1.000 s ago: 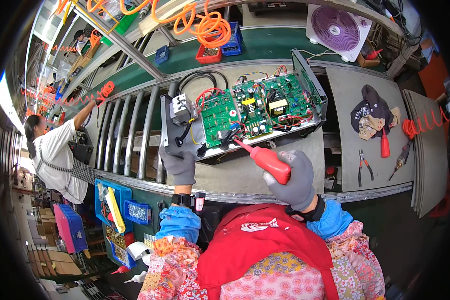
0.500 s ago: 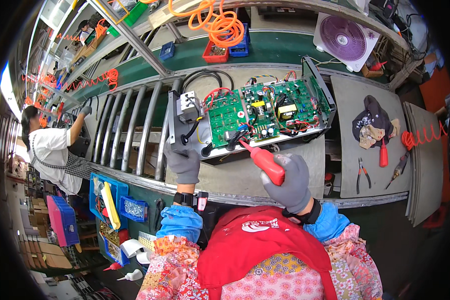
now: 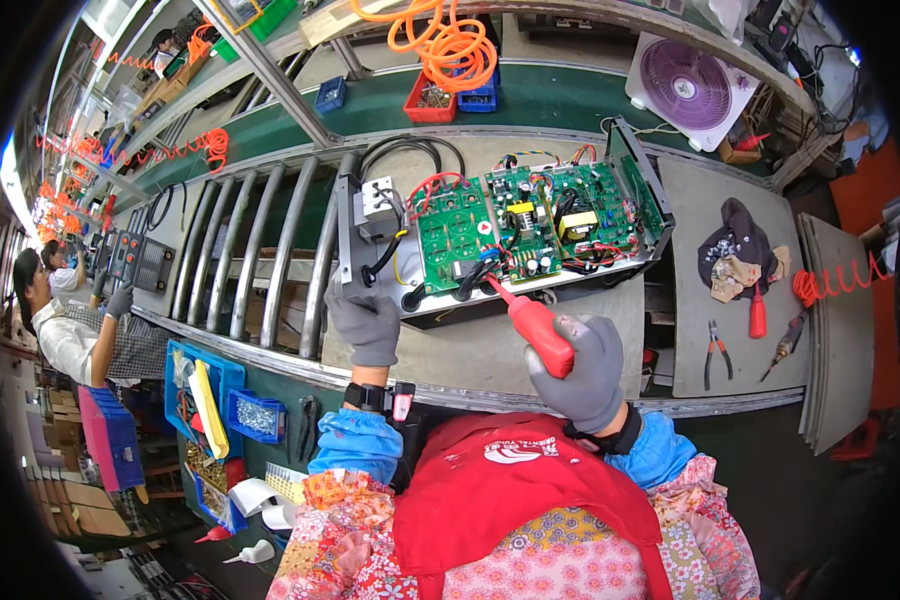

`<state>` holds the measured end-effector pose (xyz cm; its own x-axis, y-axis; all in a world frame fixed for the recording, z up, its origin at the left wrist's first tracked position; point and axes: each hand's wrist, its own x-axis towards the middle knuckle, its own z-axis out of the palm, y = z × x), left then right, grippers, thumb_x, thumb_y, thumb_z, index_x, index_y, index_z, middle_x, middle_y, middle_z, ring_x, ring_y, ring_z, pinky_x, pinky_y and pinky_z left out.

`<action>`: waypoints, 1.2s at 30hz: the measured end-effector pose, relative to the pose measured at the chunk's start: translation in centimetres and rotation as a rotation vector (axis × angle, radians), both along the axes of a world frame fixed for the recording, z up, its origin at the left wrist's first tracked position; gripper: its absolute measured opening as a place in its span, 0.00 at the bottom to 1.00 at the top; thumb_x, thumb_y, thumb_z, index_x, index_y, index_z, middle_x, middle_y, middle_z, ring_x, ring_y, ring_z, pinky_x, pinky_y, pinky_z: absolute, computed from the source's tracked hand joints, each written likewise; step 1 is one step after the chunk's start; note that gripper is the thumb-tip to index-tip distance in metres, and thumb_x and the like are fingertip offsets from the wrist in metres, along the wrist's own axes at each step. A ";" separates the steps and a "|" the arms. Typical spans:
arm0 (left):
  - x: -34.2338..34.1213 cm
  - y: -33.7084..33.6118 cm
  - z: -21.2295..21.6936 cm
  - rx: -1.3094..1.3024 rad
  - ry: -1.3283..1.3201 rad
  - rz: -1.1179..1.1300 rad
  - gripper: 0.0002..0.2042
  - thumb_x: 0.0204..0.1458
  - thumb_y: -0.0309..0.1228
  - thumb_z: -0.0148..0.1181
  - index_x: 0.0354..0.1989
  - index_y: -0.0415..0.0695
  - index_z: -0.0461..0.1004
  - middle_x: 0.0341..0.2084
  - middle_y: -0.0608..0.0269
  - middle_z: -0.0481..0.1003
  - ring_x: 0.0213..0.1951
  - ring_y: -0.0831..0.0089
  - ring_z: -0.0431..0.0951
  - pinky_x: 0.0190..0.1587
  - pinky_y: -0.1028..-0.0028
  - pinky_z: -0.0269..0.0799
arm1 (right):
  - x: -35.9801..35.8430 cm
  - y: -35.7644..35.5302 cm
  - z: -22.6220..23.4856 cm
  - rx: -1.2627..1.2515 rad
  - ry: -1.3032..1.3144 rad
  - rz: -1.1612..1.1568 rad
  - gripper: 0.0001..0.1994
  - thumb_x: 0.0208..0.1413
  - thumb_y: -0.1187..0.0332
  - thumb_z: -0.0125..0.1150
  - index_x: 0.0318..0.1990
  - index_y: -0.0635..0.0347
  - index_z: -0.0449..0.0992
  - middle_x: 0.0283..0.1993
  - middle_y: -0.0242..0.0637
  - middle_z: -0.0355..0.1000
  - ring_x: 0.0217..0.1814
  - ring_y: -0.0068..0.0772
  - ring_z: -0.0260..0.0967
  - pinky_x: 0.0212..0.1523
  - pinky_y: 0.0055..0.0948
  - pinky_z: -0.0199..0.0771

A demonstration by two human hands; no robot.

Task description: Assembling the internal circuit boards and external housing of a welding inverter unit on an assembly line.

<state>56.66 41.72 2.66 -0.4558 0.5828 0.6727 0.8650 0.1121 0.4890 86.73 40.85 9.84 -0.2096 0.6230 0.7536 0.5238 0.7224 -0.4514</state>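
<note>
Grip unchanged: right hand (image 3: 588, 370) holds red screwdriver (image 3: 532, 325), tip still on circuit board (image 3: 490, 228).

Both the left hand (image 3: 367, 325) and the right hand (image 3: 582, 372) wear grey knit gloves. Bright blue sleeve covers gather at each forearm over a floral top patterned in pink, red, orange and yellow, and a red apron with a small white emblem covers the chest. A dark band with a small red and black piece sits on the left wrist, and a black strap circles the right wrist.
</note>
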 end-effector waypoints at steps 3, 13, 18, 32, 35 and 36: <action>0.2 0.2 0.0 -0.003 0.043 0.010 0.31 0.40 0.28 0.57 0.58 0.32 0.62 0.45 0.36 0.70 0.45 0.40 0.74 0.49 0.55 0.70 | 0.1 -0.1 0.2 0.007 -0.009 -0.009 0.27 0.35 0.73 0.72 0.47 0.61 0.68 0.36 0.44 0.70 0.31 0.47 0.68 0.33 0.40 0.67; -1.0 0.3 -1.2 -0.015 0.018 -0.033 0.31 0.38 0.25 0.56 0.57 0.34 0.63 0.43 0.44 0.72 0.44 0.49 0.75 0.49 0.60 0.71 | 2.9 -1.3 1.7 -0.414 0.290 -0.073 0.22 0.40 0.70 0.71 0.45 0.63 0.70 0.38 0.41 0.70 0.37 0.37 0.71 0.39 0.34 0.71; -0.1 0.6 -0.3 0.096 -0.136 -0.037 0.33 0.37 0.24 0.58 0.59 0.33 0.62 0.40 0.45 0.72 0.30 0.55 0.77 0.35 0.63 0.74 | 7.1 -1.3 1.7 -0.727 0.770 -0.189 0.21 0.48 0.62 0.64 0.47 0.62 0.70 0.37 0.32 0.69 0.37 0.25 0.68 0.38 0.25 0.69; 8.9 -6.6 2.3 -0.204 0.045 -0.092 0.32 0.44 0.32 0.65 0.57 0.28 0.60 0.51 0.32 0.63 0.52 0.35 0.65 0.54 0.44 0.60 | 14.7 -1.5 0.4 -0.849 1.199 -0.222 0.16 0.51 0.59 0.56 0.43 0.59 0.71 0.29 0.28 0.66 0.25 0.18 0.59 0.27 0.19 0.60; 12.9 -9.3 5.3 -0.353 0.076 -0.294 0.42 0.41 0.39 0.70 0.60 0.27 0.55 0.45 0.36 0.66 0.48 0.40 0.67 0.49 0.46 0.63 | 15.8 -0.5 -0.5 -0.855 1.216 -0.217 0.19 0.53 0.60 0.56 0.49 0.62 0.70 0.34 0.32 0.69 0.28 0.20 0.62 0.29 0.20 0.63; 13.2 -9.7 7.4 -0.435 -0.013 -0.408 0.38 0.43 0.38 0.68 0.59 0.28 0.58 0.41 0.40 0.68 0.45 0.45 0.69 0.46 0.50 0.65 | 15.7 0.1 -0.8 -0.835 1.256 -0.180 0.19 0.54 0.60 0.56 0.50 0.62 0.70 0.35 0.32 0.69 0.28 0.21 0.62 0.30 0.21 0.63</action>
